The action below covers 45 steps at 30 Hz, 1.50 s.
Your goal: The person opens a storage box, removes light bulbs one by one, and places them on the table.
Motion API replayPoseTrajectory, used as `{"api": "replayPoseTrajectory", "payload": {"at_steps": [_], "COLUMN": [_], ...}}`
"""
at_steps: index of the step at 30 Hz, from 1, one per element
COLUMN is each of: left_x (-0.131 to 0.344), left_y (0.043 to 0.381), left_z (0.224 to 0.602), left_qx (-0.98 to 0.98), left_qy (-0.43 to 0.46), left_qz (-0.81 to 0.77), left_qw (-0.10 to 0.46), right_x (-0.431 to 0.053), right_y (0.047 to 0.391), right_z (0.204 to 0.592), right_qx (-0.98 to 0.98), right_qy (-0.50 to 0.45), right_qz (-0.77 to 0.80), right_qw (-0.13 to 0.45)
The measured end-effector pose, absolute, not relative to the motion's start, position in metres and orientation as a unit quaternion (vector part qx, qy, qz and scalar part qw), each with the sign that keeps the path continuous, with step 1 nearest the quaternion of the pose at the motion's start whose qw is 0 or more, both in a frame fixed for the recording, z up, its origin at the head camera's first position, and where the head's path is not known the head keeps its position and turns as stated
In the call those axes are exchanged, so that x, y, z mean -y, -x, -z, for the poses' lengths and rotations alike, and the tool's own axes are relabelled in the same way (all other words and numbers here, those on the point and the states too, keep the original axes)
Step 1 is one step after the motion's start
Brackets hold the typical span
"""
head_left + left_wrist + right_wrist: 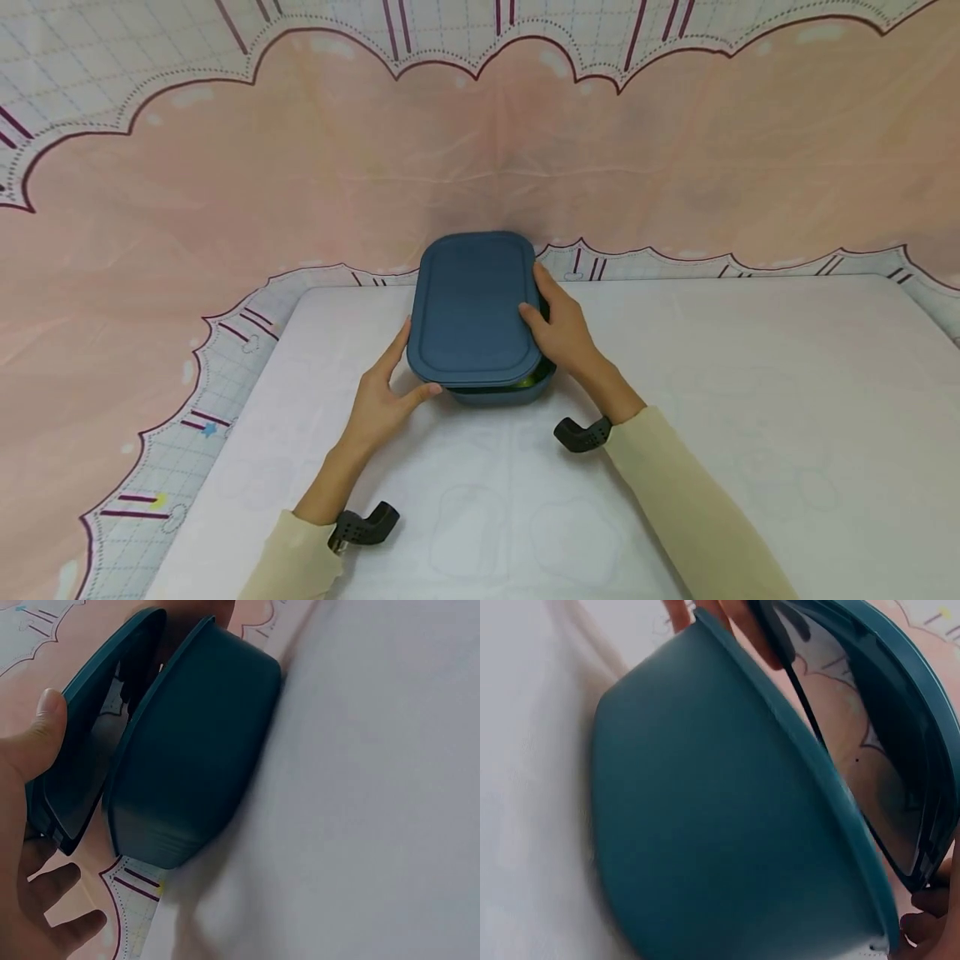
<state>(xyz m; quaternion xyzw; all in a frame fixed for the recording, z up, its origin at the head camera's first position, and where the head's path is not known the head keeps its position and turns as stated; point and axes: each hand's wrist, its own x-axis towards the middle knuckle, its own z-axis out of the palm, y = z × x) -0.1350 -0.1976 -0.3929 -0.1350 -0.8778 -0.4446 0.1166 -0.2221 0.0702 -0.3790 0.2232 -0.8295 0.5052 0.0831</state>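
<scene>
A blue rectangular lid (476, 308) with rounded corners lies tilted over a blue food container (502, 396). In both wrist views, a gap shows between the lid's clear-lined underside and the container's rim. My left hand (375, 408) pinches the lid's near left corner, thumb on top; its other fingers (67, 889) spread below the edge. At the lid's right side my right hand (566, 333) grips the edge, its thumb over the top. Something green (536, 379) shows in the gap at the near right corner. The rest of the container's contents is hidden.
The container stands on a white tabletop (712, 417), towards its far edge. Behind and to the left is a pink patterned cloth (337, 167) with scalloped white borders. Each wrist wears a black camera mount (367, 525), and the sleeves are pale yellow.
</scene>
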Motion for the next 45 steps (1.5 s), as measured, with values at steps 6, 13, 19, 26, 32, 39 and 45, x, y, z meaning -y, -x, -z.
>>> {"api": "replayPoseTrajectory", "payload": {"at_steps": [6,13,19,26,32,39,45], "left_x": [0.209,0.211,0.217,0.233,0.245,0.258,0.275], "left_y": [0.132,0.114,0.108,0.103,0.098,0.089,0.085], "left_z": [0.388,0.359,0.351,0.354,0.352,0.345,0.349], "left_qx": [0.864,0.858,0.861,0.867,0.869,0.876,0.881], "left_qy": [0.154,0.158,0.156,0.131,0.116,0.097,0.085], "left_qz": [0.461,0.468,0.462,0.458,0.457,0.448,0.442], "left_qw": [0.130,0.142,0.146,0.144,0.151,0.149,0.145], "right_x": [-0.056,-0.039,-0.025,-0.006,0.010,0.028,0.043], "right_y": [0.221,0.219,0.215,0.210,0.207,0.203,0.200], "right_z": [0.376,0.372,0.370,0.364,0.360,0.357,0.359], "right_qx": [0.825,0.827,0.815,0.804,0.802,0.805,0.804], "right_qy": [-0.235,-0.237,-0.243,-0.236,-0.226,-0.222,-0.228], "right_qz": [-0.504,-0.501,-0.517,-0.540,-0.548,-0.547,-0.546], "right_qw": [0.103,0.100,0.092,0.078,0.076,0.058,0.058]}}
